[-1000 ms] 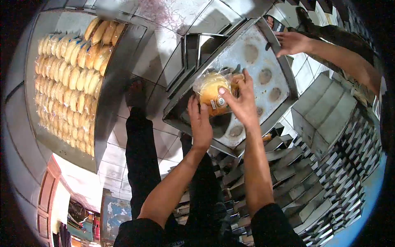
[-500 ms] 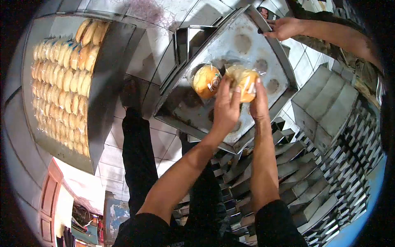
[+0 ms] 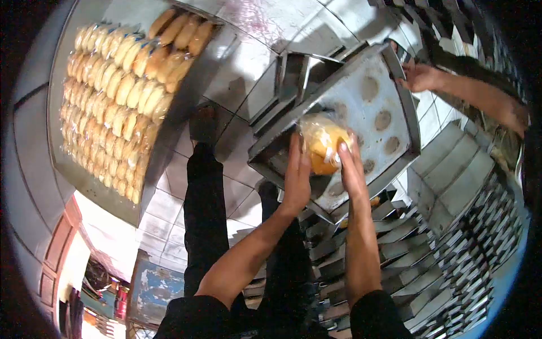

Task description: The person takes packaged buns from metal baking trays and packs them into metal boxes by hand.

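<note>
A plastic-wrapped golden bun (image 3: 326,148) is held between my two hands above the metal baking tray (image 3: 403,113). My left hand (image 3: 298,178) presses its left side with the fingers pointing up. On the right side, my right hand (image 3: 352,172) grips it, thumb over the wrapper. Another wrapped bun may be stacked with it; the wrapper and my hands hide how many there are. Dark round marks show on the tray's surface. Another person's hand (image 3: 420,77) is at the tray's upper right corner.
To the left, a large metal tray (image 3: 121,210) holds rows of wrapped buns (image 3: 113,107). More dark trays (image 3: 288,79) lie beneath the baking tray. Many metal pans (image 3: 389,254) are stacked at lower right. My legs (image 3: 206,209) stand on the tiled floor (image 3: 237,90).
The bun that lay on the left of the baking tray no longer shows separately there. My hands have moved left over that spot, holding a wrapped bun. The whole view has shifted.
</note>
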Tool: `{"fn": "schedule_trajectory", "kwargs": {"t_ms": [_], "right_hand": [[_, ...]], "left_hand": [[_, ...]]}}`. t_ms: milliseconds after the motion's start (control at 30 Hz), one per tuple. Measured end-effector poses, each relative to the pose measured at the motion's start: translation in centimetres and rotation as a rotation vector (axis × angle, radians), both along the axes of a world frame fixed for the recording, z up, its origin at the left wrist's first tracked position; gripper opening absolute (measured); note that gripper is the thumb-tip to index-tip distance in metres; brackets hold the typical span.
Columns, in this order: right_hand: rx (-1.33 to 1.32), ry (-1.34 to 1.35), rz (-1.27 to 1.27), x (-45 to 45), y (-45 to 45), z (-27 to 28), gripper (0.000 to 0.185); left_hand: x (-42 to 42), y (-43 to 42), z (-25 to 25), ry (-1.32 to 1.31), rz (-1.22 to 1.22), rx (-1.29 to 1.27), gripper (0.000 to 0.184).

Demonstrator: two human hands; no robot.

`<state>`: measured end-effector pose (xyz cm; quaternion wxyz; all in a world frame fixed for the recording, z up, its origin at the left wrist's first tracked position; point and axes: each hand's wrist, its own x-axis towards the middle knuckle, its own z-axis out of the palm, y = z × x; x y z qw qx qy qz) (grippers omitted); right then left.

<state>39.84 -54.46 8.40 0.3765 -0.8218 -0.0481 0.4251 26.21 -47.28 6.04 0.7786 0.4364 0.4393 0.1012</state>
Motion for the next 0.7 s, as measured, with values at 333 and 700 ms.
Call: {"fn": "schedule_trajectory", "kwargs": {"t_ms": [333, 700], "right_hand": [[0.459, 0.088, 0.123, -6.6, 22.5, 15.2, 0.076], [-0.113, -0.329, 0.743, -6.6, 56.9, 0.7, 0.079]], "left_hand": [[-7.8, 17.2, 10.6, -0.100, 0.245, -0.041, 0.073], [-9.5, 50.9, 1.8, 0.379, 0.016, 0.379, 0.066]]}}
